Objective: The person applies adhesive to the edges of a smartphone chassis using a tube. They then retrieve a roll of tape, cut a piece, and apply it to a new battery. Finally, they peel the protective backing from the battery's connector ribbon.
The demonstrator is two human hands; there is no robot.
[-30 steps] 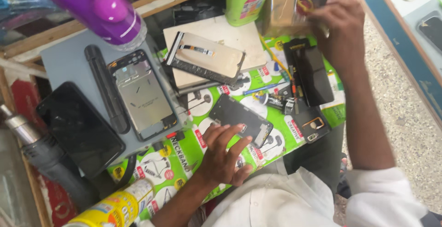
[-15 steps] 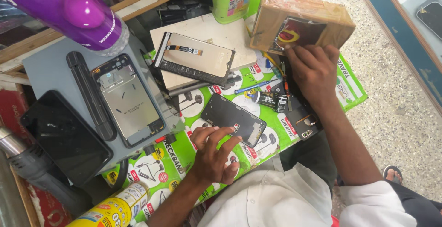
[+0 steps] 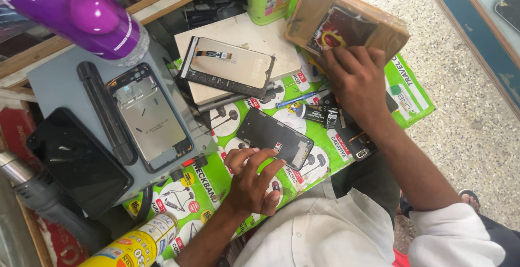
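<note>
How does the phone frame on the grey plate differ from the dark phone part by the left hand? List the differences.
The phone frame shows a bare silvery inside; the dark phone part shows a black face. The frame lies on the grey plate; the dark part lies on the green mat. The left hand touches only the dark part. Both lie flat.

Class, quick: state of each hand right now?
Left hand: open, fingertips on the dark phone panel.
Right hand: fingers bent, resting below the brown box; holding anything cannot be told.
</note>
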